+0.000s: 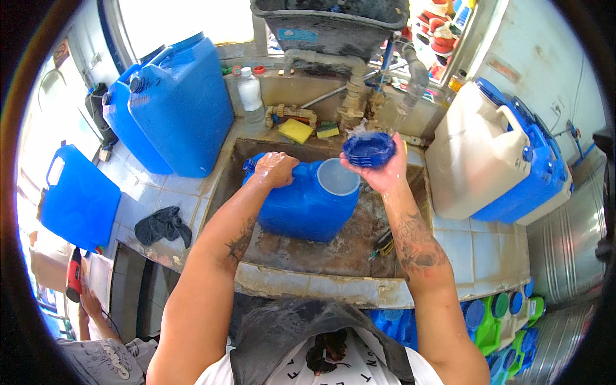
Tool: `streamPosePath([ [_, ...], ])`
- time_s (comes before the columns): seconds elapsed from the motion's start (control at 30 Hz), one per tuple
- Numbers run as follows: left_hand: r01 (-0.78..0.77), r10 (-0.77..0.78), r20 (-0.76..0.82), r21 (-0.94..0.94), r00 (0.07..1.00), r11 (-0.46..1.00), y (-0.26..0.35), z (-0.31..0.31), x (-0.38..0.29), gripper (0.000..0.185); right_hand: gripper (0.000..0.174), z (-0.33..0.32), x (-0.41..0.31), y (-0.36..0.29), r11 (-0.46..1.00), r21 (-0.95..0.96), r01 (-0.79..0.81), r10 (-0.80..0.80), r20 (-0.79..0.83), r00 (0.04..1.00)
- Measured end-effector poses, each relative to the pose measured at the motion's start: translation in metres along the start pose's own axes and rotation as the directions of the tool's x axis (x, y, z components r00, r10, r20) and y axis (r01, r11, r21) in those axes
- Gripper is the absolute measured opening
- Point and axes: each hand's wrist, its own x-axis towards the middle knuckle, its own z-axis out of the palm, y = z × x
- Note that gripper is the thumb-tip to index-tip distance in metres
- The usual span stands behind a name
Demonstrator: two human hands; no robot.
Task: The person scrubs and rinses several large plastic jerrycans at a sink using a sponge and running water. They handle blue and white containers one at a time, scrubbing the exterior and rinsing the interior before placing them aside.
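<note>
A blue plastic water jug point(308, 207) stands in the worn concrete sink point(346, 264), its wide round mouth uncovered and facing up. My left hand point(275, 169) is closed over the jug's top handle, which it mostly hides. Beside the mouth, my right hand point(390, 168) holds a large dark blue screw cap point(369, 150) on its palm and fingers, hollow side up. Water splashes at the cap, below a grey pipe outlet point(406, 103). Behind the jug, a yellow sponge point(295, 131) and a smaller yellow-and-green scouring sponge point(327, 129) lie on the sink's back ledge.
Blue jugs point(180, 106) stand left on the tiled counter, near a dark cloth point(162, 226). White point(474, 154) and blue jugs crowd the right. A black tub point(332, 33) sits above the pipes. At far left, another person's hand point(90, 302) is near a red heat gun point(74, 276).
</note>
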Motion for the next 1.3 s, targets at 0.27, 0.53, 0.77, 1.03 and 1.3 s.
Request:
streamPosePath([
  [0.27, -0.046, 0.046, -0.008, 0.005, 0.999, 0.999, -0.015, 0.008, 0.015, 0.041, 0.098, -0.032, -0.106, -0.017, -0.617, -0.777, -0.125, -0.579, 0.341, 0.740],
  [0.53, -0.244, 0.243, 0.164, -0.011, 0.956, 0.970, 0.073, -0.035, 0.100, 0.057, 0.078, -0.183, -0.270, -0.040, -0.488, -0.409, -0.771, -0.807, -0.125, 0.577],
  [0.77, -0.497, 0.491, 0.094, 0.049, 0.866, 0.866, 0.205, -0.045, 0.117, 0.056, 0.035, -0.150, -0.174, -0.060, -0.543, -0.838, -0.055, -0.623, 0.359, 0.695],
  [1.03, -0.204, 0.204, -0.016, -0.185, 0.979, 0.961, 0.109, -0.038, 0.039, 0.056, 0.021, -0.109, -0.071, -0.019, -0.675, -0.702, 0.228, -0.299, 0.543, 0.785],
  [1.3, -0.056, 0.010, -0.169, -0.271, 0.985, 0.961, 0.041, 0.004, -0.013, 0.055, 0.020, -0.078, 0.023, 0.003, -0.525, -0.740, 0.421, -0.509, 0.669, 0.541],
])
